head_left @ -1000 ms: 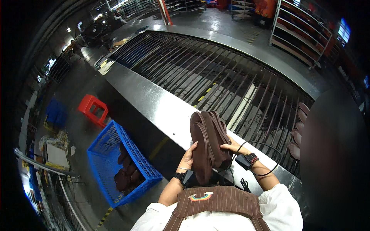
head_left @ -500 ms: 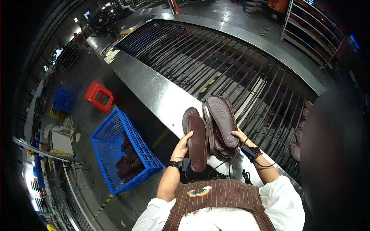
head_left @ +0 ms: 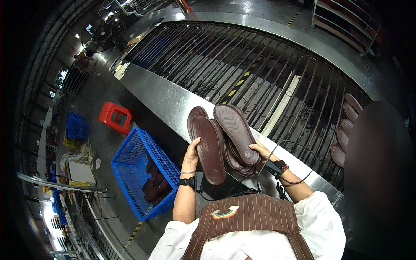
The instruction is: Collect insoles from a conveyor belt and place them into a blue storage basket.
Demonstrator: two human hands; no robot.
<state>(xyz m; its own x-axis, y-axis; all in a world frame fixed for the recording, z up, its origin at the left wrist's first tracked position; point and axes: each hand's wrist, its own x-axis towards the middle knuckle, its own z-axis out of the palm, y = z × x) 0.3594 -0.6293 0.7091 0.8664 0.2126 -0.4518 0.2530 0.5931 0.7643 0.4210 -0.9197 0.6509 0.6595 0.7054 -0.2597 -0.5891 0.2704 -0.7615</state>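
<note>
My left hand [head_left: 191, 155] is closed on the edge of a dark brown shoe sole [head_left: 208, 151], its textured face up. Behind that sole, the rounded end of another sole [head_left: 197, 112] sticks out. My right hand [head_left: 260, 151] grips the near end of a brown sole [head_left: 234, 130], thumb on top. Several more soles [head_left: 234, 161] lie stacked beneath it, over the metal ledge [head_left: 173, 99]. The fingers under both bundles are hidden.
Beyond the ledge runs a conveyor of dark rods [head_left: 208, 56], with a row of brown soles [head_left: 341, 139] at right. A blue crate [head_left: 145, 173] holding brown pieces [head_left: 155, 186] and a red stool [head_left: 115, 116] stand on the left. A black cable [head_left: 299, 142] loops past my right wrist.
The sole in my left hand now shows a textured face where a plainer one showed before. Both bundles sit slightly further left in view, and the view itself has shifted. My right hand keeps its grip.
</note>
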